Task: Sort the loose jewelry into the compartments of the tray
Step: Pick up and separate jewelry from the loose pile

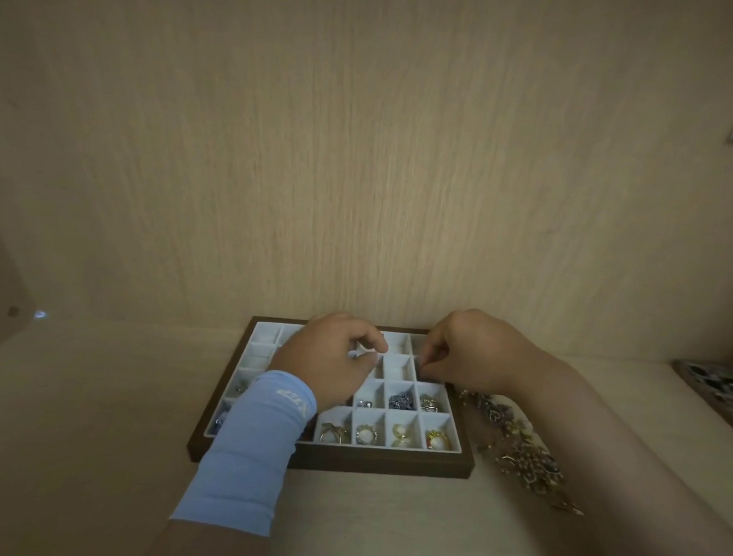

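The right hand (470,354) has its grip pinched, fingertips (427,363) drawn together over the tray's right column, second row from the far side. Whether anything sits between them is too small to tell. The left hand (327,360), with a blue sleeve (256,445) at the wrist, curls its grip likewise over the middle columns, its contents equally unclear. Beneath both is the tray (382,461), set at the worktop's (97,434) far edge against the wall. Its near rows hold pieces and its far rows look mostly bare. The loose jewelry (521,448) lies just beside the tray's right side, in a band running toward the worktop's near right under the right forearm, so the right hand is nearer.
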### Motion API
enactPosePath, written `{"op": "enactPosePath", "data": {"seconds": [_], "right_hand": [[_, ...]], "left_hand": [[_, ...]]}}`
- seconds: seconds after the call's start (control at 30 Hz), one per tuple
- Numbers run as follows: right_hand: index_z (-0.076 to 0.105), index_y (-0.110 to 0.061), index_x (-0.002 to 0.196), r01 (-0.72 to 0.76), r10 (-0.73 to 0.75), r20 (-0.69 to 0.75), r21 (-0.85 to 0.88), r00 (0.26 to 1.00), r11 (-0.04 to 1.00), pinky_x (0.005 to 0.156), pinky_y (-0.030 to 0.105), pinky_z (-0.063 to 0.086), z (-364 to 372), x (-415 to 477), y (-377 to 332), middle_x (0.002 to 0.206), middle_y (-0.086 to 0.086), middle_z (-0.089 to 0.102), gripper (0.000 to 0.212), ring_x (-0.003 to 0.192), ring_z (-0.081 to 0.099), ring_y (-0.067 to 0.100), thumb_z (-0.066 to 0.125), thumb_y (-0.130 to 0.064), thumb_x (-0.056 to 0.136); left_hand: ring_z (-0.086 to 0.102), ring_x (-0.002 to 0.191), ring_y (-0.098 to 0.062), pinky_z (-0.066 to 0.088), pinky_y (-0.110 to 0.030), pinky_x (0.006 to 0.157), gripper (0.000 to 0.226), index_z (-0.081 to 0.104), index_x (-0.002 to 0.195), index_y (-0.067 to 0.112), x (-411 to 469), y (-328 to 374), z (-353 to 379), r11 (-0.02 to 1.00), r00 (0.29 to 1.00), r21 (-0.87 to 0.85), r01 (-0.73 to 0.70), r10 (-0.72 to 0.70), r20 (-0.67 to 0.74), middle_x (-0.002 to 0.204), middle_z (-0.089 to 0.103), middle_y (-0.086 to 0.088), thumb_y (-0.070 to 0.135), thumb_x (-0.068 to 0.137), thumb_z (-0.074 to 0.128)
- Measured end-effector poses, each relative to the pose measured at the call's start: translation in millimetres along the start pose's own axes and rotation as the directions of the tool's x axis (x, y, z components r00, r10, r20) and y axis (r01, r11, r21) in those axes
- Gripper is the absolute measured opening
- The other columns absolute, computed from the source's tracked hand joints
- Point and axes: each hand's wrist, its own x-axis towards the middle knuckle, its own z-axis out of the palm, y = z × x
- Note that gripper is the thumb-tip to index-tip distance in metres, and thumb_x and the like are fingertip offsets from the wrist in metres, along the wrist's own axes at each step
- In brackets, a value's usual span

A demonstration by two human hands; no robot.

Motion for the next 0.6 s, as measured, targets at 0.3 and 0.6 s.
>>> {"op": "enactPosePath", "data": {"seconds": [0.3,0.6], "right_hand": [[0.077,-0.028,0.093,0.040,-0.022,-0.084,0.221,0.996,0.974,0.068,0.010,0.041,-27.8,-34.1,26.2,0.084,-0.018,0.066,0.007,0.079,0.059,-0.007,0.075,-0.025,0.088],[0.079,-0.030,0.087,-0.022,-0.005,0.123,0.212,0.992,0.977,0.059,0.010,0.042,-20.5,-76.1,62.1,0.070,-0.016,0.068,0.015,0.059,0.059,-0.008,0.076,-0.016,0.081]], "left_hand": [[0.049,0.096,-0.002,0.041,-0.022,0.085,0.012,0.067,0.096,0.036,1.5,34.0,27.8,0.990,0.990,0.038,-0.139,0.140,-0.028,0.094,0.057,0.020,0.028,0.090,0.062],[0.047,0.092,-0.005,0.045,-0.027,0.083,0.010,0.072,0.088,0.036,-4.7,69.8,65.0,0.946,0.952,0.117,-0.302,0.293,0.089,0.089,0.061,0.015,0.031,0.086,0.063]]}}
